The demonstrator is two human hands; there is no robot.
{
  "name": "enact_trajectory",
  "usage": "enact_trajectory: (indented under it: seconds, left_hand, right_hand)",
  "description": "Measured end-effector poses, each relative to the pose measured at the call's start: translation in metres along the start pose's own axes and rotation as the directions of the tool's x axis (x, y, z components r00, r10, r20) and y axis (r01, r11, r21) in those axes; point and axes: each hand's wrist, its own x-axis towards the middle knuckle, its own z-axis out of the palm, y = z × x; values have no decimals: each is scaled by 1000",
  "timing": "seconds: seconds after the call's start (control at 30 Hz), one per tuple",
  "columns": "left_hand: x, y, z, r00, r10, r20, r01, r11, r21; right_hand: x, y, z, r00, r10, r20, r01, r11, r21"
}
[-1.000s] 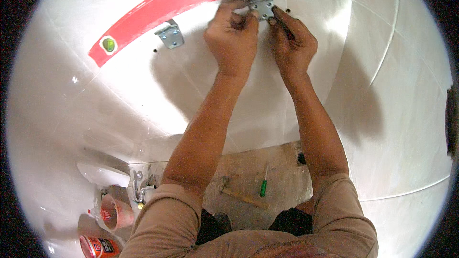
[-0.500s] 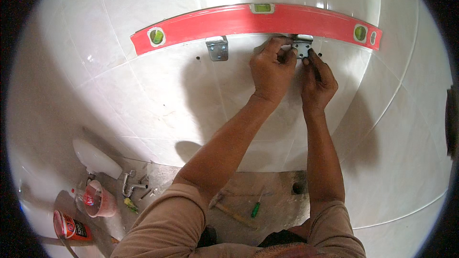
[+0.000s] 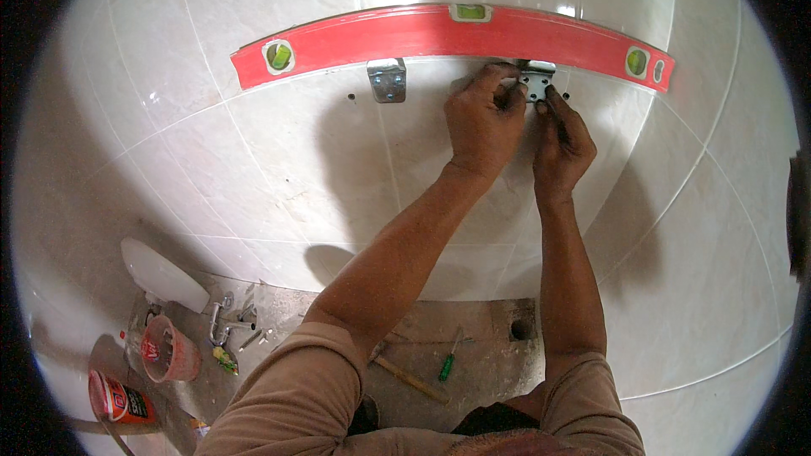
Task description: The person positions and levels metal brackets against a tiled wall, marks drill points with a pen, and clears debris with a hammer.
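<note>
A long red spirit level with green vials lies along the tiled wall, its lower edge over two metal angle brackets. The left bracket sits against the wall with screws in it, a dark hole beside it. At the right bracket both my hands work. My left hand is closed at its left edge, fingertips pinched; whether a small part is between them is hidden. My right hand pinches the bracket's lower right side with thumb and finger. Another dark hole shows just right of it.
On the floor below lie a hammer and a green-handled screwdriver, near a square drain hole. At lower left are a white ceramic piece, a chrome pipe trap, a pink bucket and a red bucket.
My view has shifted slightly, so the wall and floor things sit a little differently in the picture. Both hands stay at the right bracket, with only small finger movement.
</note>
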Motion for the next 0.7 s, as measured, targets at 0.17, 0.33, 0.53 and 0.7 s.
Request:
enact_trajectory:
  seconds: [0.17, 0.33, 0.53, 0.7]
  left_hand:
    - [-1, -1, -1, 1000, 3, 3, -3, 1000, -13]
    - [0, -2, 1, 989, 141, -40, -136, 985, 108]
    - [0, -8, 3, 1000, 20, 23, -20, 1000, -19]
    - [-2, -9, 3, 998, 54, 22, -52, 997, -52]
  right_hand:
    - [1, -4, 0, 1000, -14, 24, 15, 999, -36]
    - [0, 0, 0, 999, -26, -21, 25, 996, -87]
    - [0, 1, 1, 999, 50, -7, -50, 998, -25]
    - [0, -6, -3, 995, 90, 38, -89, 996, -27]
